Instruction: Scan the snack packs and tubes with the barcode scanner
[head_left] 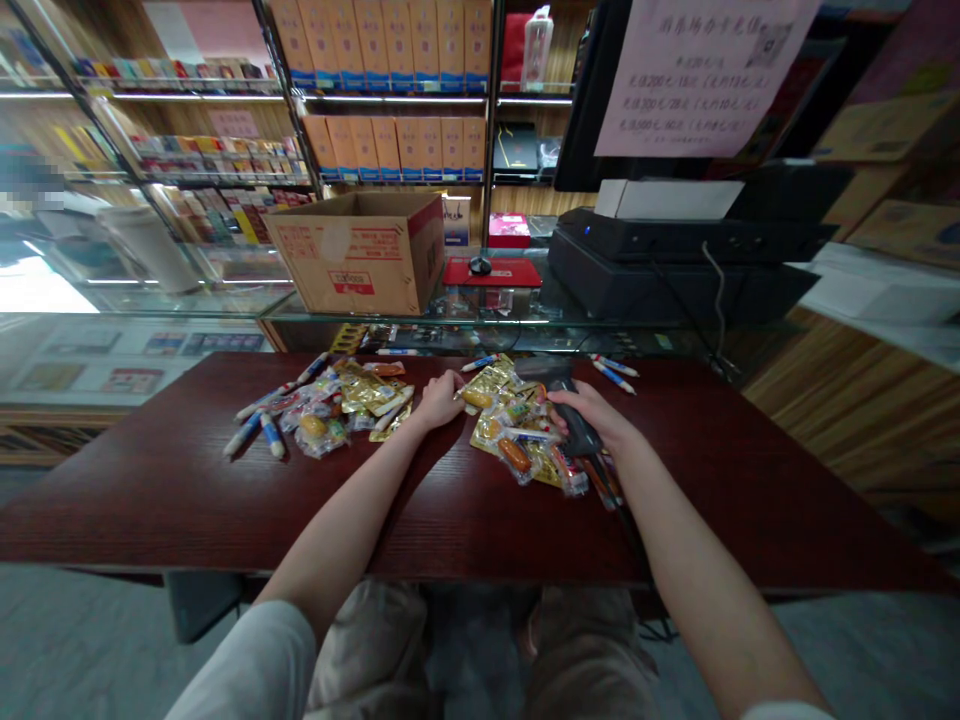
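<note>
My right hand [596, 412] is wrapped round the handle of a dark handheld barcode scanner [579, 432], its head turned towards the left and its cord running down beside my forearm. My left hand [441, 400] has its fingers closed at the edge of a gold foil packet [489, 380]. Below the scanner lies a pile of wrapped snacks, among them a clear-wrapped sausage [514, 455]. To the left of my left hand sits a second heap of gold packets [367, 385] and clear-wrapped snacks [321, 430], with several blue-and-white tubes [244, 434] at its side.
The dark red wooden table [330, 515] spans the front. More tubes [615, 375] lie at its far right. Behind it, a glass counter carries an opened cardboard box [360, 255] and a black machine [675, 265] under a monitor with a paper sign [697, 75]. Stocked shelves stand behind.
</note>
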